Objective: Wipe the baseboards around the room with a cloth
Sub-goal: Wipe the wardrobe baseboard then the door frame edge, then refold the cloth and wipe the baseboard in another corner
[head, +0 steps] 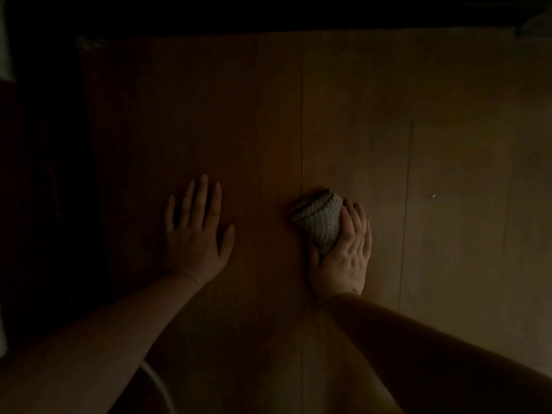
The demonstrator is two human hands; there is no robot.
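Observation:
The scene is very dim. My right hand [343,249] is curled around a folded, pale knitted cloth [321,222] that rests on the wooden floor [418,144]. My left hand [197,231] lies flat on the floor to the left of it, palm down, fingers spread, holding nothing. A dark band [268,13] runs along the far edge of the floor at the top; whether it is the baseboard is too dark to tell.
A dark upright surface [44,174] borders the floor on the left. A thin white cord [155,380] curves under my left forearm at the bottom. A small pale speck [432,196] lies on the boards to the right.

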